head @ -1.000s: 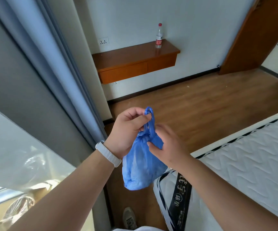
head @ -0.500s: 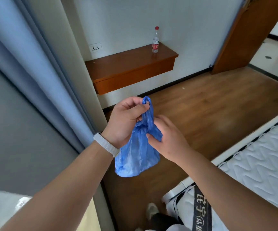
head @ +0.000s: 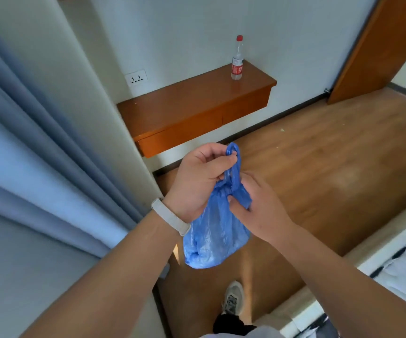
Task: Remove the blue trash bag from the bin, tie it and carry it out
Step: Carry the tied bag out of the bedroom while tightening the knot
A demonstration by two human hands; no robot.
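The small blue trash bag (head: 215,235) hangs in the air in front of me, its neck twisted into a loop. My left hand (head: 197,181), with a white band on the wrist, pinches the top of that loop between thumb and fingers. My right hand (head: 258,206) grips the gathered neck and a fold of the bag just below. The bin is not in view.
A wooden wall shelf (head: 197,111) with a clear bottle (head: 237,59) is ahead. Blue curtain (head: 26,154) hangs at left. An open wooden door (head: 372,45) is at the far right. A mattress edge (head: 404,259) lies at right. My shoe (head: 232,298) is on the wooden floor.
The view has swung forward along the floor; the mattress slid off toward the right and the window at left is gone. Both hands keep hold of the bag's neck, which looks more tightly twisted.
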